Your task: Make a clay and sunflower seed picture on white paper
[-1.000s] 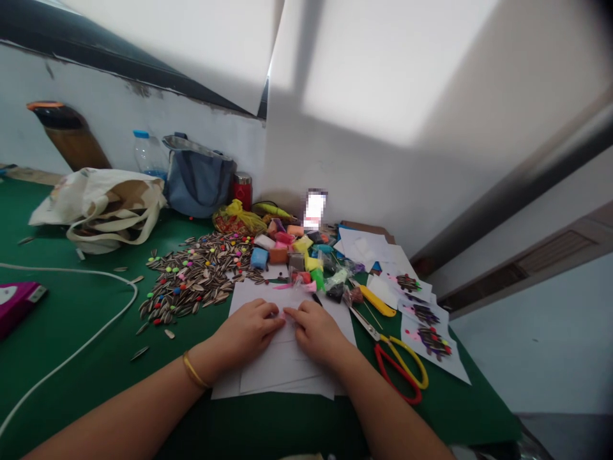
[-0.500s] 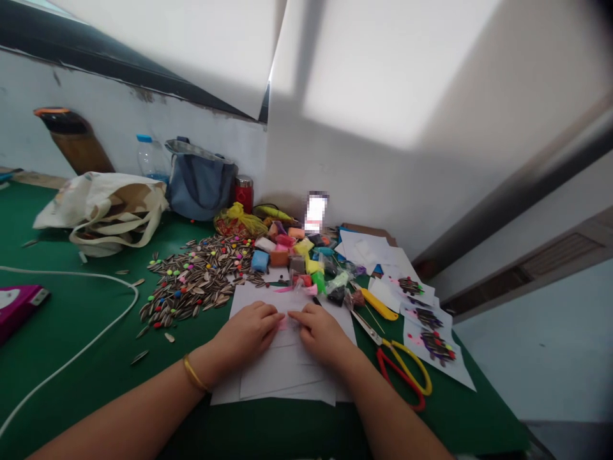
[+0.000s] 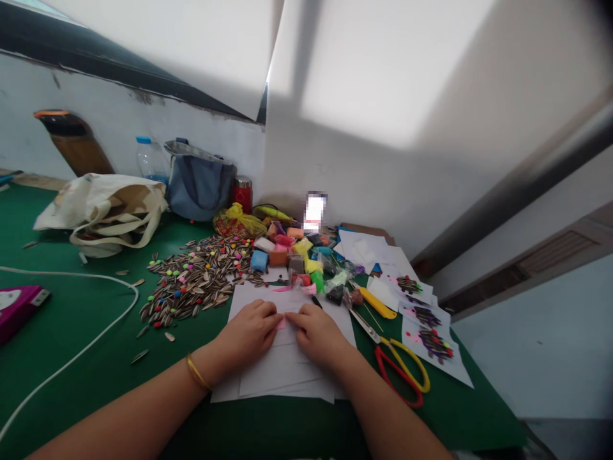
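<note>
A small pink piece of modelling clay (image 3: 281, 322) lies on stacked white paper sheets (image 3: 287, 383), partly hidden by my fingers. My left hand (image 3: 256, 327) rests on the sheets with its fingers curled together, the tips at the clay's left side. From the right, my right hand (image 3: 318, 332) meets it, index finger reaching to the clay and the other fingers folded under. The fingertips of both hands almost touch. Just beyond them is a thin pink strip (image 3: 282, 289) at the paper's upper edge.
Striped sunflower seeds (image 3: 191, 287) mixed with coloured balls lie left. Clay packets (image 3: 278, 258) are heaped behind the paper. Scissors (image 3: 400, 364) and a yellow cutter (image 3: 378, 303) lie right, near seed-decorated cards (image 3: 435, 345). A white cable (image 3: 110, 326) curves across the left side.
My right index finger has shifted slightly left, nearer to the left fingertips, and a little more of the pink clay shows. Otherwise the hands keep nearly the same place.
</note>
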Action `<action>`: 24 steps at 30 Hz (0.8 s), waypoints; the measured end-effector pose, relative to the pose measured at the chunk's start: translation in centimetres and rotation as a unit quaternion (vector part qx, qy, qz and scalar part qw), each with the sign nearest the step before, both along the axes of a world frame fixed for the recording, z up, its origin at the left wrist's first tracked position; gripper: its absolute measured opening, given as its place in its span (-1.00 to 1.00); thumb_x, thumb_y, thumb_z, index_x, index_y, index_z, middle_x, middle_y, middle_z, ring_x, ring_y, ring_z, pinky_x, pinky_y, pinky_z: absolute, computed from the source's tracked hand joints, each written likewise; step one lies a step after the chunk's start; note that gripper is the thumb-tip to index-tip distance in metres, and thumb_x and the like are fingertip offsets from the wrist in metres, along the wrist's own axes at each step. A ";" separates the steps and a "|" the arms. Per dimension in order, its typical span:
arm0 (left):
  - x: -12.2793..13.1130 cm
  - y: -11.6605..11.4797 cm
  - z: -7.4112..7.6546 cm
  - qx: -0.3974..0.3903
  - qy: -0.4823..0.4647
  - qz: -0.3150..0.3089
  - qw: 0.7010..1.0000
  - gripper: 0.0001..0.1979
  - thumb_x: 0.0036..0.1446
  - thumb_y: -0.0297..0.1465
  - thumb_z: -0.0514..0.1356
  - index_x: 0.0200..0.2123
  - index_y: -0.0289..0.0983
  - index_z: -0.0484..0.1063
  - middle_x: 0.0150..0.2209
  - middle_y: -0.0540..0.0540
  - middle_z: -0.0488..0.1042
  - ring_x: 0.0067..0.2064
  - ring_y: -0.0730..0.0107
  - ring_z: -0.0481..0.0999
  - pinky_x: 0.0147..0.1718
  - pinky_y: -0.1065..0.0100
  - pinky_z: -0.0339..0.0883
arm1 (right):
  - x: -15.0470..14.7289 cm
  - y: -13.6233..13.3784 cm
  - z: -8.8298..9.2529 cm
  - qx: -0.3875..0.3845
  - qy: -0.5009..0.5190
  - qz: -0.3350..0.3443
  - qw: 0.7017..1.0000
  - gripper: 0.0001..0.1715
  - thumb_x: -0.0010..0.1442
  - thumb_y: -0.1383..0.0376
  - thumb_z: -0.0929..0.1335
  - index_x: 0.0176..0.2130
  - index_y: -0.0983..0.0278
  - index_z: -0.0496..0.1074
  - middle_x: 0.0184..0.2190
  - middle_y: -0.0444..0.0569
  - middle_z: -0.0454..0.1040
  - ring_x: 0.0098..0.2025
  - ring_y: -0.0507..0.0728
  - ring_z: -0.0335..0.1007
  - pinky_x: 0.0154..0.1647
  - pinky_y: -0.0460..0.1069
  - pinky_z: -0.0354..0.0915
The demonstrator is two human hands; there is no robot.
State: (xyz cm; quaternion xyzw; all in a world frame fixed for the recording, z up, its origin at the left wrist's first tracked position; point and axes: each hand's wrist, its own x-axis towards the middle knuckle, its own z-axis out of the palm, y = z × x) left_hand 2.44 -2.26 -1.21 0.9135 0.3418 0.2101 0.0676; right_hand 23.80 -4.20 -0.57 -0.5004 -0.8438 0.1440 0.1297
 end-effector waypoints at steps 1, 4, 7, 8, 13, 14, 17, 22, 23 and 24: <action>0.0 0.0 0.0 -0.002 0.002 0.001 1.000 -0.78 0.28 -0.43 0.09 -0.09 -0.26 0.49 -0.20 -0.17 0.43 -0.13 0.19 0.37 -0.10 0.16 0.33 | 0.0 0.0 0.0 -0.003 0.007 -0.001 1.000 -0.46 0.19 0.44 0.27 0.14 0.20 0.42 -0.19 0.00 0.40 -0.13 0.11 0.29 -0.06 -0.03 0.21; 0.0 0.0 -0.1 -0.003 -0.004 0.000 1.000 -0.80 0.26 -0.43 0.11 -0.12 -0.25 0.50 -0.21 -0.17 0.42 -0.14 0.19 0.37 -0.12 0.16 0.33 | 0.0 0.0 0.1 0.001 -0.001 0.005 1.000 -0.47 0.20 0.43 0.28 0.13 0.19 0.43 -0.19 0.00 0.39 -0.13 0.11 0.29 -0.06 -0.03 0.21; 0.0 0.0 -0.1 0.001 -0.018 -0.003 1.000 -0.80 0.28 -0.42 0.09 -0.15 -0.23 0.51 -0.24 -0.15 0.42 -0.17 0.22 0.37 -0.15 0.18 0.32 | -0.2 -0.1 0.0 0.013 -0.032 0.006 0.999 -0.49 0.20 0.41 0.29 0.13 0.16 0.43 -0.20 0.00 0.39 -0.13 0.13 0.28 -0.06 -0.01 0.19; 0.0 0.0 -0.1 0.003 -0.019 -0.005 1.000 -0.80 0.29 -0.41 0.08 -0.15 -0.23 0.51 -0.24 -0.14 0.42 -0.17 0.23 0.37 -0.16 0.19 0.32 | -0.3 -0.1 -0.1 0.015 -0.039 0.002 0.999 -0.49 0.20 0.41 0.29 0.13 0.15 0.42 -0.19 0.00 0.39 -0.13 0.14 0.28 -0.06 -0.01 0.18; -0.1 0.1 -0.2 -0.005 -0.021 -0.006 1.000 -0.81 0.29 -0.42 0.08 -0.15 -0.24 0.50 -0.24 -0.14 0.43 -0.16 0.23 0.39 -0.13 0.20 0.33 | -0.3 -0.1 -0.1 0.001 -0.014 -0.008 1.000 -0.45 0.19 0.44 0.27 0.15 0.16 0.40 -0.16 0.00 0.40 -0.11 0.13 0.29 -0.04 -0.02 0.19; -0.1 0.2 -0.2 -0.010 -0.022 -0.005 1.000 -0.82 0.28 -0.43 0.09 -0.15 -0.24 0.49 -0.22 -0.15 0.43 -0.14 0.22 0.39 -0.11 0.19 0.33 | -0.3 -0.1 -0.1 0.002 -0.005 -0.012 1.000 -0.42 0.18 0.45 0.27 0.17 0.16 0.38 -0.15 0.00 0.41 -0.10 0.13 0.29 -0.03 -0.02 0.19; -0.2 0.3 -0.3 -0.024 -0.023 0.004 0.999 -0.83 0.26 -0.44 0.12 -0.13 -0.26 0.47 -0.19 -0.16 0.44 -0.11 0.21 0.40 -0.08 0.18 0.33 | -0.4 -0.2 -0.1 0.005 -0.008 -0.019 1.000 -0.39 0.18 0.43 0.28 0.20 0.11 0.35 -0.17 -0.01 0.40 -0.11 0.14 0.29 -0.03 0.00 0.19; -0.2 0.3 -0.4 -0.030 -0.011 0.007 0.999 -0.84 0.28 -0.41 0.11 -0.16 -0.26 0.48 -0.19 -0.15 0.44 -0.11 0.20 0.40 -0.07 0.18 0.32 | -0.6 -0.3 -0.1 0.001 -0.035 -0.015 0.999 -0.45 0.20 0.39 0.29 0.15 0.06 0.40 -0.19 -0.01 0.39 -0.13 0.15 0.28 -0.06 0.00 0.18; -0.2 0.3 -0.3 -0.028 -0.011 0.005 1.000 -0.84 0.28 -0.41 0.10 -0.17 -0.26 0.48 -0.20 -0.15 0.45 -0.11 0.21 0.40 -0.07 0.18 0.32 | -0.5 -0.2 -0.1 0.002 -0.034 -0.015 0.999 -0.46 0.21 0.40 0.29 0.15 0.07 0.40 -0.19 -0.01 0.40 -0.14 0.14 0.28 -0.06 0.00 0.19; -0.2 0.3 -0.3 -0.026 -0.012 0.004 1.000 -0.84 0.28 -0.41 0.10 -0.18 -0.26 0.48 -0.20 -0.15 0.45 -0.12 0.21 0.40 -0.08 0.19 0.32 | -0.5 -0.2 -0.1 0.002 -0.029 -0.016 0.999 -0.45 0.21 0.40 0.28 0.16 0.08 0.39 -0.19 -0.01 0.40 -0.13 0.14 0.28 -0.06 0.00 0.19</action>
